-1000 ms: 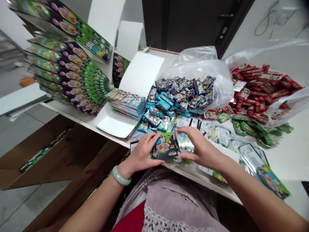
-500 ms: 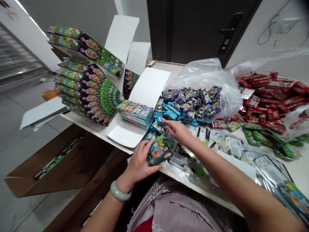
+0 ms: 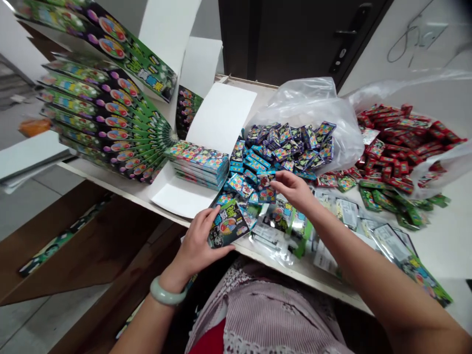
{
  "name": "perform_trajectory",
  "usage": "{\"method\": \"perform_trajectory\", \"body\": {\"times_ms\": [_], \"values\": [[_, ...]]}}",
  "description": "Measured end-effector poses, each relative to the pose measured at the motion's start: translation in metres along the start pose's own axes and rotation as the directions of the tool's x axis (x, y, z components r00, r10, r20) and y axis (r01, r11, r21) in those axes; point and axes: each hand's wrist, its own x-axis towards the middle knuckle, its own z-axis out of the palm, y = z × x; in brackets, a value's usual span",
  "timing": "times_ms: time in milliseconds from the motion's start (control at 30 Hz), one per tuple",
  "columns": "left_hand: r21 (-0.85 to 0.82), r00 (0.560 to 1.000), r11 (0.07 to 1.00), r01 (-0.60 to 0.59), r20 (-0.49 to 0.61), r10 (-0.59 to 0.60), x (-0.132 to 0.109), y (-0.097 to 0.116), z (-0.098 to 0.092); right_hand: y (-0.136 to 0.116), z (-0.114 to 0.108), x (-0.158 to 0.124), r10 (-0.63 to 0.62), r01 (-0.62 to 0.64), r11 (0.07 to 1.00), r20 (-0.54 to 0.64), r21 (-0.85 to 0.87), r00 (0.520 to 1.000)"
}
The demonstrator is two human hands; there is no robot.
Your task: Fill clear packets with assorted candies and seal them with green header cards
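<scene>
Left hand [image 3: 195, 246] at the near edge of the table [image 3: 121, 181], fingers and thumb closed on a green-and-black pouch [image 3: 228, 228]. The pouch is held tilted just over that edge, printed face up. Pale green bangle [image 3: 165, 295] on the wrist.

Right hand [image 3: 293, 189] reaches forward past the pouch to the near side of the heap of blue packets [image 3: 280, 147]. Fingers drawn together, tips touching the packets; whether 1 is actually pinched I cannot tell.

The blue packets spill out of a clear plastic bag [image 3: 313, 105] toward the middle of the table. Just left of the heap sits an open white box [image 3: 177, 196], lid flap up, with flat blue packs [image 3: 199, 162] stacked inside it.

Left end of the table: a fan of long green display boxes [image 3: 106, 118], stacked and splayed, 1 more lying across the top.

Right end: a second heap, red packets [image 3: 405, 140], lying on another clear bag. Small green packets [image 3: 383, 196] are scattered along its near side.

Under the right forearm and along the near edge lie flat pouches [image 3: 346, 211] — some silver side up, some green side up — overlapping loosely.

Below the table on the left, a brown carton [image 3: 73, 246]. A dark door [image 3: 295, 34] stands behind the far edge.
</scene>
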Motion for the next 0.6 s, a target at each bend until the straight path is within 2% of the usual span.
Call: {"method": "perform_trajectory", "body": {"times_ms": [67, 167, 233, 267, 367, 500, 600], "values": [[-0.004, 1.000, 1.000, -0.021, 0.005, 0.021, 0.002, 0.002, 0.002, 0.009, -0.018, -0.021, -0.072, 0.073, 0.997, 0.050, -0.004, 0.996], [-0.022, 0.995, 0.995, -0.094, 0.037, 0.095, 0.006, 0.009, 0.005, 0.024, -0.038, -0.051, -0.239, 0.298, 0.925, 0.246, -0.238, 0.939], [-0.032, 0.989, 0.990, -0.136, 0.059, 0.138, 0.009, 0.014, 0.007, 0.033, -0.045, -0.067, -0.264, 0.394, 0.852, 0.367, -0.345, 0.892], [-0.033, 0.986, 0.988, -0.148, 0.067, 0.150, 0.011, 0.016, 0.008, 0.035, -0.047, -0.073, -0.246, 0.403, 0.830, 0.395, -0.385, 0.885], [-0.021, 0.982, 0.986, -0.167, 0.091, 0.168, 0.016, 0.022, 0.011, 0.036, -0.046, -0.082, -0.131, 0.320, 0.815, 0.384, -0.482, 0.914], [-0.015, 0.967, 0.977, -0.213, 0.140, 0.213, 0.022, 0.028, 0.014, 0.030, -0.034, -0.074, 0.066, 0.143, 0.775, 0.304, -0.615, 0.950], [-0.012, 0.963, 0.976, -0.219, 0.155, 0.218, 0.024, 0.030, 0.014, 0.022, -0.031, -0.068, 0.073, 0.086, 0.769, 0.221, -0.633, 0.972]]}}
